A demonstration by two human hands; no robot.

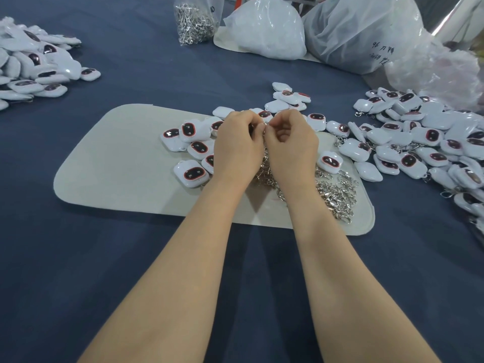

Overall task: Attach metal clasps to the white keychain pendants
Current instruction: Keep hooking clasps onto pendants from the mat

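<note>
My left hand (237, 145) and my right hand (292, 142) meet fingertip to fingertip above a beige felt mat (117, 166). Both have curled fingers pinching a small metal clasp (265, 124) between them; what else they hold is hidden by the fingers. White keychain pendants (192, 174) with dark, red-rimmed faces lie on the mat just left of my left hand. A loose heap of silver metal clasps (335, 192) lies on the mat under and to the right of my right wrist.
A big pile of pendants (419, 142) spreads across the blue cloth at right, some with clasps on. Another pendant pile (34, 66) sits far left. A clear bag of clasps (195, 20) and several white plastic bags (267, 30) stand at the back.
</note>
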